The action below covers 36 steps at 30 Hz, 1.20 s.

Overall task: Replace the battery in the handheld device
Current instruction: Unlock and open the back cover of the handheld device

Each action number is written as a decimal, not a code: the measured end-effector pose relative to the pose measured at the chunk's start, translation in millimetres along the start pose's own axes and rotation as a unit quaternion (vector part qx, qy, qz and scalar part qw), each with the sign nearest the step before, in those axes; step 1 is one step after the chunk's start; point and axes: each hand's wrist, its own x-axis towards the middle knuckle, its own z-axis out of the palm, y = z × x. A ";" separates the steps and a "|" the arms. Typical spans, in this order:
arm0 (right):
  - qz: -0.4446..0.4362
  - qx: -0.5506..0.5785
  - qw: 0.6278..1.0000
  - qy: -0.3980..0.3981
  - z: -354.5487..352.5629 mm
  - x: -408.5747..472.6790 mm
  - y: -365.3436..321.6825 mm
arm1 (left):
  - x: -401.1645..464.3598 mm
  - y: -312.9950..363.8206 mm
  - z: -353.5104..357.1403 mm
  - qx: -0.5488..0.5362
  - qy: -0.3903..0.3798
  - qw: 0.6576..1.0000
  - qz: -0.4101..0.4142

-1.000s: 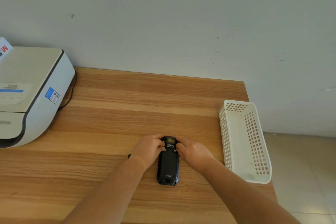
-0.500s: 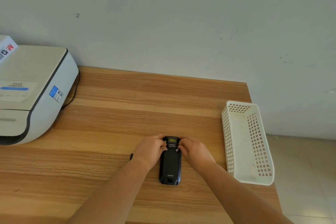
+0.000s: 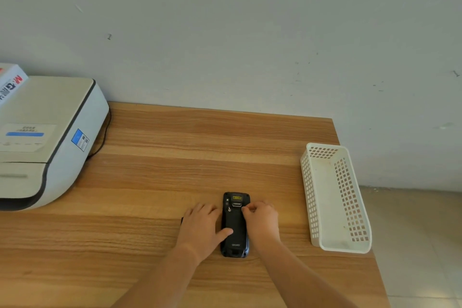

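Note:
A black handheld device (image 3: pixel 235 220) lies face down on the wooden table (image 3: pixel 175 170), its back cover upward and a small yellow label near its far end. My left hand (image 3: pixel 201 226) rests flat along the device's left side, the thumb pressing on the back cover. My right hand (image 3: pixel 261 219) is on the right side, its fingertips pinched at the latch near the top of the cover. A small dark object (image 3: pixel 182 220) peeks out just left of my left hand, mostly hidden.
A white and grey printer (image 3: pixel 45 140) with a black cable stands at the table's left. A white perforated plastic basket (image 3: pixel 335 197) lies at the right edge. The wall is close behind the table; tiled floor shows to the right.
My left hand slid back from the device's top corner and now lies lower along its side with the thumb on the cover. My right hand stays at the top latch.

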 end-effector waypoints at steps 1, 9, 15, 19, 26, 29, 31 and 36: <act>0.015 0.004 1.000 0.006 1.9 -1.4 -3.1 | -0.4 1.0 -0.4 0.008 0.001 1.000 0.004; 0.075 0.036 0.996 0.037 10.6 -6.0 -8.6 | -0.3 4.9 -1.1 0.036 -0.013 0.999 0.000; 0.056 0.012 0.998 0.026 9.9 -5.6 -10.6 | 2.1 4.7 -1.5 0.026 -0.021 0.999 0.002; 0.036 0.008 0.999 0.020 8.6 -4.6 -8.1 | 5.0 3.1 -1.8 0.024 -0.028 0.999 0.007; -0.012 0.023 0.999 -0.029 -8.9 4.2 0.4 | 7.6 7.7 -0.9 0.031 -0.027 0.999 -0.003; -0.016 0.043 0.998 -0.042 -18.6 6.9 3.9 | 9.9 14.3 -2.9 0.040 -0.023 0.999 -0.006; -0.016 0.047 0.998 -0.046 -22.7 5.9 6.3 | 9.6 15.4 -2.8 0.039 -0.023 0.999 -0.004; -0.097 -0.025 0.993 -0.059 -22.7 -6.7 9.2 | -4.5 6.2 0.0 0.041 -0.025 0.999 0.010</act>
